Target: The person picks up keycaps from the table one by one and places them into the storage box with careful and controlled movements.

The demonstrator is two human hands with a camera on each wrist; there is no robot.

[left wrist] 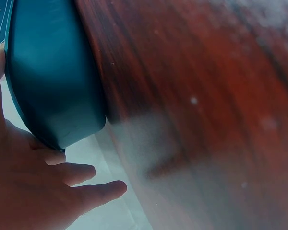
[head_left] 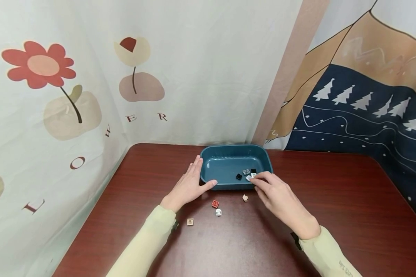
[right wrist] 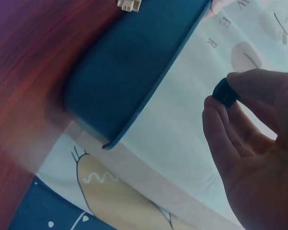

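Note:
A teal plastic bin (head_left: 208,185) stands near the table's back edge, with several black, white and grey keycaps (head_left: 239,176) at its right end. My left hand (head_left: 188,185) rests against the bin's left end, fingers extended and thumb over the front rim. In the left wrist view its fingers spread past the bin's corner. My right hand (head_left: 280,198) is over the front right rim. The right wrist view shows its thumb and fingertips pinching a small, dark-looking keycap (right wrist: 225,93). In front of the bin lie a beige keycap (head_left: 245,198) and a red keycap (head_left: 215,204).
A white keycap (head_left: 218,212) and a tan keycap (head_left: 190,222) lie closer to me on the dark red wooden table (head_left: 326,184). Behind the table hangs a printed curtain (head_left: 208,77) with flowers, letters and mountains.

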